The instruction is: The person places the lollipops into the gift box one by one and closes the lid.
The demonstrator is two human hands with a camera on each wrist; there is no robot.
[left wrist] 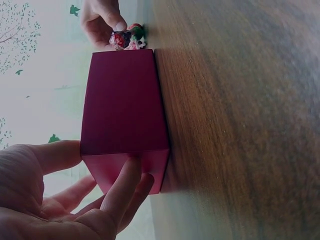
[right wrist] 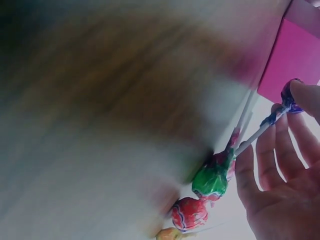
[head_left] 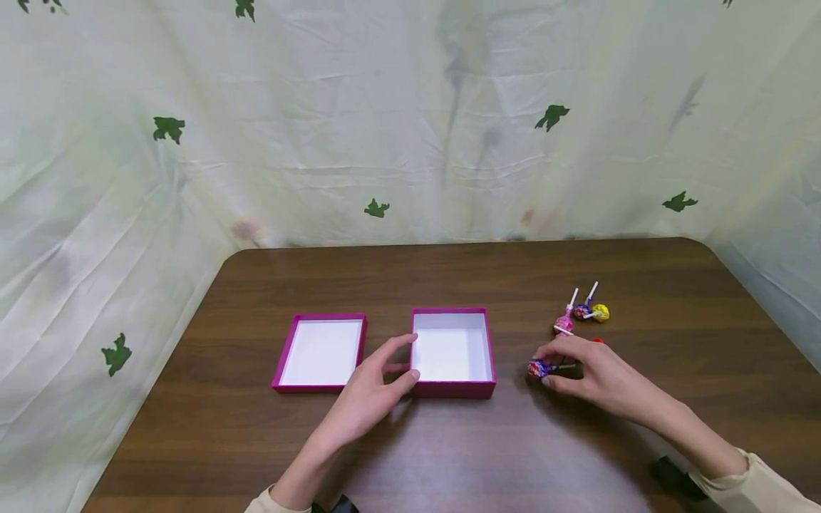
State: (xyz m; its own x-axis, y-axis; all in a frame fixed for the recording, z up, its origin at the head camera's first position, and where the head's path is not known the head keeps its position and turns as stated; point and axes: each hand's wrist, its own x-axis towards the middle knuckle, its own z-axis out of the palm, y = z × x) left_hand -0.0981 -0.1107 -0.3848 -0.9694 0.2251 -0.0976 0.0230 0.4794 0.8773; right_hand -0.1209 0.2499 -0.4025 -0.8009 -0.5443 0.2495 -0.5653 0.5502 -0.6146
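Observation:
An open magenta box [head_left: 452,390] with a white inside stands mid-table. My left hand [head_left: 368,399] is at its left side, fingers extended and touching the wall; in the left wrist view the fingertips lie against the box's end [left wrist: 102,167]. To the right of the box, my right hand [head_left: 599,370] pinches a blue-purple lollipop [head_left: 537,368] by its wrapped head between thumb and fingers. Its white stick points back toward the palm in the right wrist view. Beyond this hand are a pink lollipop [head_left: 563,323], a purple one [head_left: 581,311] and a yellow one [head_left: 601,313].
A shallow magenta lid [head_left: 308,389] with a white inside lies left of the box, just beyond the left hand. Green [right wrist: 211,181] and red [right wrist: 190,214] lollipops lie close to the right hand. A pale leaf-patterned curtain [head_left: 410,128] hangs behind the brown table [head_left: 212,427].

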